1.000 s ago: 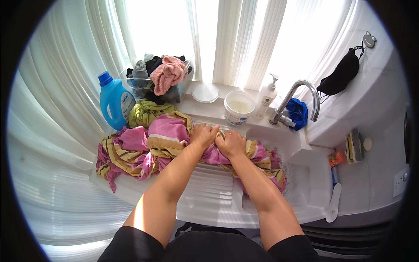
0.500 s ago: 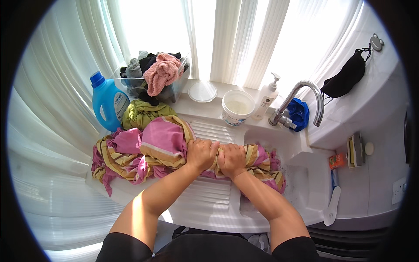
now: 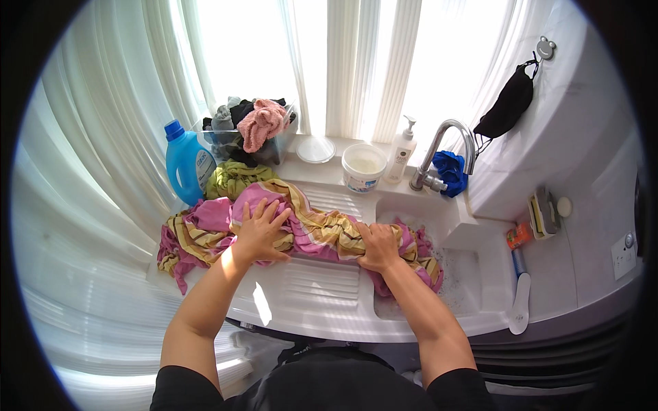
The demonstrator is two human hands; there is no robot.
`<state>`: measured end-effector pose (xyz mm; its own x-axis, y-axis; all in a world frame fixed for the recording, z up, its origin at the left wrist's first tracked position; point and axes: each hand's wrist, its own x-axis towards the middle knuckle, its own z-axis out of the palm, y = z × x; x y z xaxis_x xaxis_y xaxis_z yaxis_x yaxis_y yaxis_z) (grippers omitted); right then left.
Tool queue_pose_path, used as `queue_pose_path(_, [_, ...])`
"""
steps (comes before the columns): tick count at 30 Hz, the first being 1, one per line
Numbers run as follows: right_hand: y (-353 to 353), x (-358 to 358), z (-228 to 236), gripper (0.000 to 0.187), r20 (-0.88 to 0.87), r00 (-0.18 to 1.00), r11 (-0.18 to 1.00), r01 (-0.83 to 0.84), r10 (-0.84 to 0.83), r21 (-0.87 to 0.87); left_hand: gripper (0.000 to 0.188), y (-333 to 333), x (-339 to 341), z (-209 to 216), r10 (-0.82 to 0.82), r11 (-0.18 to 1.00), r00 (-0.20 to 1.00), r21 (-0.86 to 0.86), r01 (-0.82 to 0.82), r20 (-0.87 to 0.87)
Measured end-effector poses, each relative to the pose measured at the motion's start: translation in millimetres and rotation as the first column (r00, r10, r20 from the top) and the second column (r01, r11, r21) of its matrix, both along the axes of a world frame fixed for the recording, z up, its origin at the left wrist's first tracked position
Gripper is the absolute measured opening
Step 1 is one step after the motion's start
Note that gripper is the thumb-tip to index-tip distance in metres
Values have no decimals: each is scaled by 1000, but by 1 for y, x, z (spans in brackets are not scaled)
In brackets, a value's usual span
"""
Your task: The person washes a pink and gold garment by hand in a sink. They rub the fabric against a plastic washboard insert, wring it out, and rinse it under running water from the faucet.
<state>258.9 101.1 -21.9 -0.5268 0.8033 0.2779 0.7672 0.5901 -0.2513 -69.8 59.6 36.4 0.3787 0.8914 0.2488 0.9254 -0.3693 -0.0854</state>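
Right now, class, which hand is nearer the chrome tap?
Right: the right hand grips the striped cloth, left of the tap and nearer the person; the left hand lies spread farther left.

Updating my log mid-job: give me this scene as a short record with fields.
Left hand: spread open on the striped cloth
Right hand: gripping the striped cloth
Cloth position: across the ribbed washboard, right end in the sudsy basin
Behind, left: blue bottle, green cloth
Behind, right: white tub, pump bottle, faucet
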Motion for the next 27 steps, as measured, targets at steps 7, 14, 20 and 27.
queue_pose_path(7, [-73,39,61,49,-297,950,889,-51,-97,-454,57,6,-16,-9,-92,977,971,-170,131,220])
queue_pose_path(14, [-11,174,-5,58,-595,137,554,-248,-792,-795,44,24,56,-8,-189,981,846,70,178,498])
queue_pose_path(20, [-15,193,-27,62,-1,709,683,679,-705,-268,69,26,37,-37,-165,985,914,109,134,370])
queue_pose_path(27, [30,75,8,86,-9,911,867,389,-412,-313,87,48,26,-22,275,960,918,-143,-243,285])
